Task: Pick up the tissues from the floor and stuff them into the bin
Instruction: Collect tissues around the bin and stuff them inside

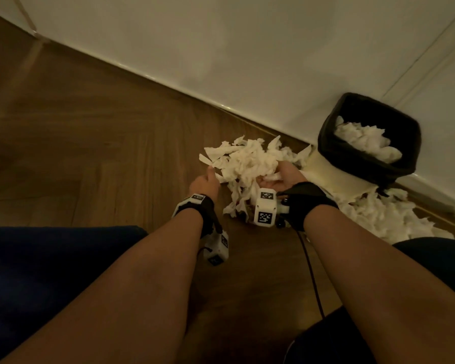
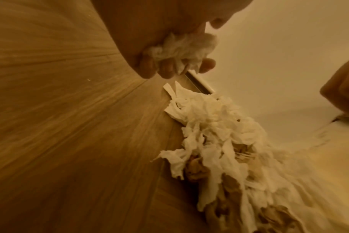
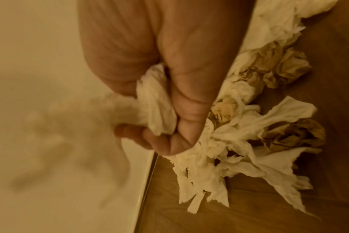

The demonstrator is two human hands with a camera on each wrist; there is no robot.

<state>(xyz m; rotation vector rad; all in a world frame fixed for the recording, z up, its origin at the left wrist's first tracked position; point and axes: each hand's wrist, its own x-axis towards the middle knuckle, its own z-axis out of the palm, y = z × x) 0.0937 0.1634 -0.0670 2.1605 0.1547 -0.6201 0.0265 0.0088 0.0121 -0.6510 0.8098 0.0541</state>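
wood floor [image 1: 90,132] meets a white wall [image 1: 221,48]; beside the bin [image 1: 326,143], your left hand [image 2: 159,52] and right hand [image 3: 169,94] each clutch tissues [image 1: 247,164]; the bin's base is hidden.

A brown wooden plank floor [image 1: 95,143] with a visible grain fills the lower and left part of the head view, and it meets a plain white wall [image 1: 221,48] along a thin pale skirting strip [image 1: 147,76] that runs diagonally from the upper left toward the right edge. Dark blue fabric [image 1: 45,271] covers the floor's near left corner, and a thin black cable [image 1: 311,274] trails across the floor's near edge toward a dark rounded shape [image 1: 326,340] at the bottom. At the wall's right end, faint straight seams [image 1: 431,56] mark off a white panel.
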